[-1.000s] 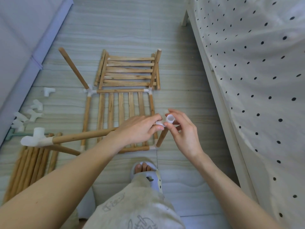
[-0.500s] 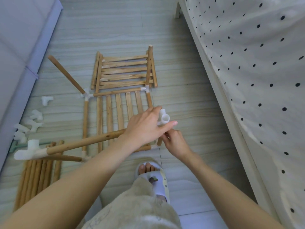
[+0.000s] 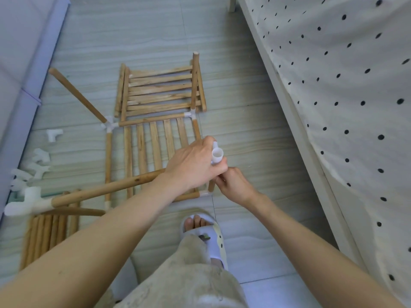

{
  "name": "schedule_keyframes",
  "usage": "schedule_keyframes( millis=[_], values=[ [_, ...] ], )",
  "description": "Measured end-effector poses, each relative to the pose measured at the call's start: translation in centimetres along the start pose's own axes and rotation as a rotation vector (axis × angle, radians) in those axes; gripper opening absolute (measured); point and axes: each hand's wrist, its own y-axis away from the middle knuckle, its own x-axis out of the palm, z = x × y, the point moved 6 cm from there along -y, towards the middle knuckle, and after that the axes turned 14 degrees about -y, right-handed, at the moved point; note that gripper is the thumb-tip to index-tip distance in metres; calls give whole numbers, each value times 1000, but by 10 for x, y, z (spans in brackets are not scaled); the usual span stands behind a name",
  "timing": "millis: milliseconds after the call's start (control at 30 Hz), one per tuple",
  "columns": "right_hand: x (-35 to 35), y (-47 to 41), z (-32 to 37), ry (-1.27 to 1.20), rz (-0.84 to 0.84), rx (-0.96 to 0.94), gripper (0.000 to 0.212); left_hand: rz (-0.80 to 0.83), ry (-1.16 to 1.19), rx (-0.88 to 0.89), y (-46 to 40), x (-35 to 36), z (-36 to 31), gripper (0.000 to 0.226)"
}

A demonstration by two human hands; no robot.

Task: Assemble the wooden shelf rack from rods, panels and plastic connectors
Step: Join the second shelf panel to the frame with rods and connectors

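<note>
A partly built wooden rack (image 3: 142,147) lies on the floor, a slatted panel framed by rods and white corner connectors. My left hand (image 3: 193,163) grips a white plastic connector (image 3: 216,154) on the end of a long rod (image 3: 106,192); that rod carries another white connector (image 3: 26,202) at its far left end. My right hand (image 3: 233,185) sits just below and grips the upright rod (image 3: 211,185) rising from the frame's near right corner. A second slatted panel (image 3: 160,90) lies behind the frame.
Loose white connectors (image 3: 33,165) lie by the wall on the left, one more connector (image 3: 53,134) apart from them. A bundle of spare rods (image 3: 46,234) lies at lower left. A bed with a dotted cover (image 3: 347,103) fills the right. My slippered foot (image 3: 206,236) stands near the frame.
My right hand let go of the white connector and dropped to the upright rod beneath it. My left hand moved right over the connector. The camera shifted slightly.
</note>
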Motion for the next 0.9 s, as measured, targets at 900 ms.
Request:
schedule_keyframes(
  millis=[900],
  values=[
    [2, 7, 1, -32, 134, 40, 33, 101, -95, 16, -3, 8, -6, 36]
  ],
)
